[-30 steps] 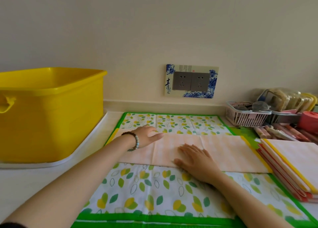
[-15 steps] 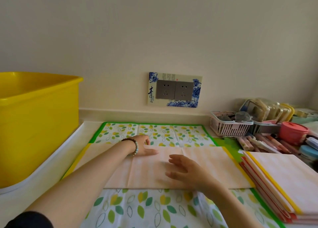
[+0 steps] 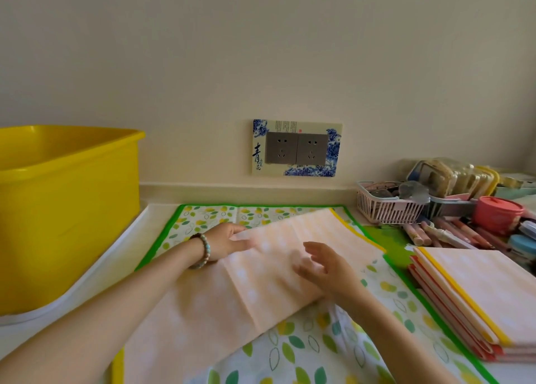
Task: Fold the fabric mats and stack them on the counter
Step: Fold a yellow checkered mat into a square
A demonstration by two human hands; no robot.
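To the left of the leaf-print mat [image 3: 319,351], a yellow tub [image 3: 66,209] stands on the counter [image 3: 26,337], well off the mat's green border. Over the mat's far left part we find the left hand [image 3: 224,241], a bead bracelet at its wrist. Its thumb and fingers close on the far edge of the peach mat [image 3: 255,291]. We read that as a pinch, though blur softens the fingertips. The peach mat lies aslant across the leaf-print mat, from its near left corner up to its far right corner. It is folded into a long band with creases across it, and yellow trim shows at both ends. Above the middle of the leaf-print mat the right hand [image 3: 324,267] is spread, fingers apart and lightly bent, gripping nothing; we cannot tell whether it touches the cloth. Just off the leaf-print mat's right border sits the stack of folded mats [image 3: 490,296], with a pink basket [image 3: 388,208] beyond the far right corner. We judge the step in hand to be folding the band shorter. The next move calls for bringing one end over the other with edges matched, pressing the crease flat, then lifting the packet onto the stack.
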